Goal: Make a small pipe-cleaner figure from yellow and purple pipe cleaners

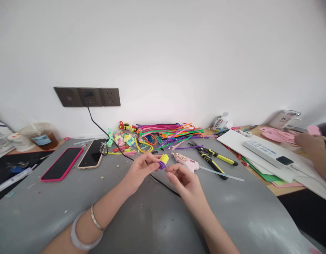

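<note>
Pinching a small fuzzy piece of bright yellow and purple stem (163,161) is the left hand (142,173), its thumb and forefinger closed on the work. Take that piece as the clock's centre, twelve towards the wall: it is held up above the grey-covered bench (126,218). The right hand (188,181) sits at about four o'clock, thumb and forefinger narrowly spaced beside the purple end; whether they touch it or grip a thin strand, I cannot tell.

The step in hand looks like shaping or adjusting this piece, the left side steadying and the right side working. The next move seems to call for a light, precise pinch on the purple part without crushing the yellow.

As for containers, between nine and ten o'clock stands a clear plastic cup (48,128) holding brown liquid (52,143), with a blue label. Just beyond it is a smaller white tub (21,141), contents not visible. Near two o'clock, against the wall, a small white bottle with printed lettering (221,120) leans over; between two and three, farther off, is a white printed mug (282,119), its inside hidden.
</note>
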The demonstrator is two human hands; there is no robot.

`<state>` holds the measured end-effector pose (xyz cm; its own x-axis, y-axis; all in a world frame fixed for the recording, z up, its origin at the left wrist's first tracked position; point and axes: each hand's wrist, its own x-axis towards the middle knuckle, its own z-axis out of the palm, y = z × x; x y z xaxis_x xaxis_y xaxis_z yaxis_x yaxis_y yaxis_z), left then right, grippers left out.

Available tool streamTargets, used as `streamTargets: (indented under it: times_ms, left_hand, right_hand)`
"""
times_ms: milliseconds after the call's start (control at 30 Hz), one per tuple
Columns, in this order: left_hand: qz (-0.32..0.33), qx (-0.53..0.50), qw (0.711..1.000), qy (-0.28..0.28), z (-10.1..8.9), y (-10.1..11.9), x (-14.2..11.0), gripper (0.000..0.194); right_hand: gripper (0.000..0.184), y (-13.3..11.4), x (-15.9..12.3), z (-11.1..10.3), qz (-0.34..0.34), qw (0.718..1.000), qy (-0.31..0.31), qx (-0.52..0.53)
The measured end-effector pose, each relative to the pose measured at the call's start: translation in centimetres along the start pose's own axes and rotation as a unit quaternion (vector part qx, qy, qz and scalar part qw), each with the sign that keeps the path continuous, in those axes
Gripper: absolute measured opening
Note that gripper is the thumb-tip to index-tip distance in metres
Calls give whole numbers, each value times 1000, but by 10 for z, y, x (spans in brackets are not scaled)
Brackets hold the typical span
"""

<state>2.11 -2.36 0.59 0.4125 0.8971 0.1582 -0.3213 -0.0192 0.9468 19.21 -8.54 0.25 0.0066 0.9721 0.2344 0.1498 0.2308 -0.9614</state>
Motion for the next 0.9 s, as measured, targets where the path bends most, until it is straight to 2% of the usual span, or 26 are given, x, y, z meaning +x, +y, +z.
streamTargets:
  times_ms: [67, 133, 233, 367, 467, 567, 700, 800, 900]
  left_hand:
    - [-46, -39, 998, 10, -1, 1, 1, 29]
    - [-88, -73, 993, 8, -1, 2, 1, 31]
    - [-136, -100, 986, -14, -1, 4, 0, 32]
    - [-167, -112, 979, -31, 1, 4, -1, 33]
    - [-176, -101, 979, -36, 1, 4, 0, 34]
    - [-153, -40, 987, -25, 2, 4, 0, 31]
    - [-73, 49, 996, -27, 4, 6, 0, 34]
    - [-49, 63, 996, -35, 5, 5, 0, 37]
    - [-37, 80, 996, -21, 5, 1, 0, 34]
  right_hand:
    - [13, 0, 1, -2, -97, 989, 69, -87]
    - [12, 0, 5, -5, -194, 964, 95, -157]
    - [22, -2, 12, -11, -287, 928, 61, -230]
    - [26, -1, 20, -13, -325, 910, 18, -257]
    - [23, 2, 23, -11, -325, 913, 21, -247]
    - [19, 7, 24, -9, -296, 927, 25, -227]
    - [11, 12, 23, -7, -208, 965, 44, -154]
    - [21, 15, 23, -2, -135, 988, 62, -52]
    - [25, 19, 23, 4, -96, 993, 61, 4]
